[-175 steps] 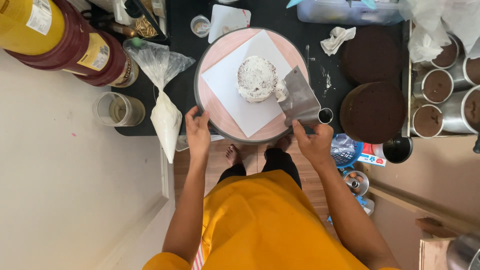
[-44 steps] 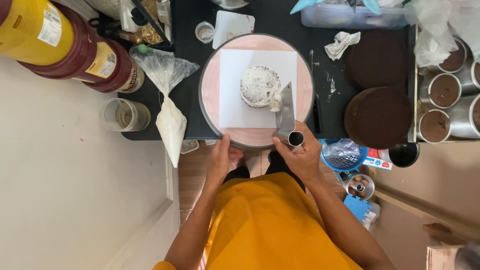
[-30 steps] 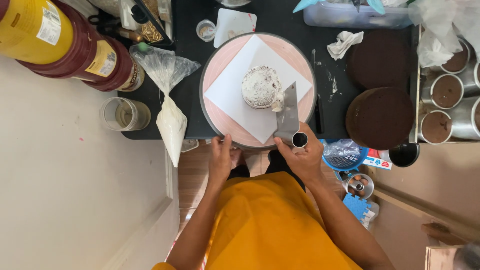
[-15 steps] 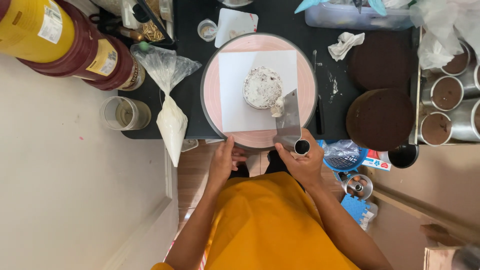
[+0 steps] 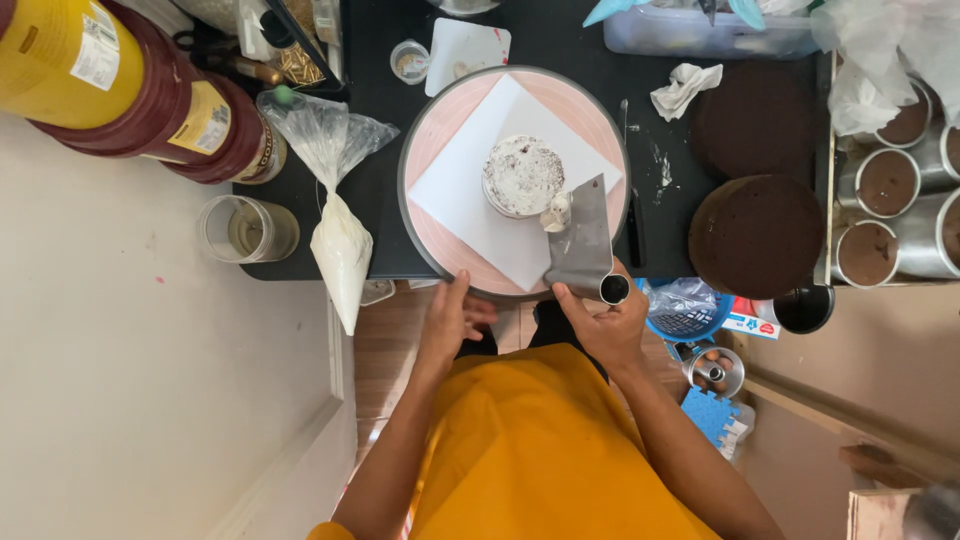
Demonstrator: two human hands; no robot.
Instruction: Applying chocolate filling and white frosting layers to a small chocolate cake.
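A small round cake (image 5: 523, 175) coated in white cream sits on a white square board (image 5: 470, 205) atop a pink turntable (image 5: 440, 150). My right hand (image 5: 605, 325) grips a metal bench scraper (image 5: 580, 245) by its tube handle, the blade's far corner against the cake's near right side with a dab of cream on it. My left hand (image 5: 452, 318) rests on the turntable's near rim, fingers on the edge.
A filled piping bag (image 5: 338, 235) lies left of the turntable beside a glass jar (image 5: 245, 228). Big yellow and maroon tubs (image 5: 130, 85) stand far left. Dark cake layers (image 5: 755, 235), small filled tins (image 5: 885, 180) and a crumpled tissue (image 5: 682, 85) are at right.
The turntable has rotated, so the white board now sits diamond-wise. My left hand shifted along the near rim; the scraper stays against the cake's side.
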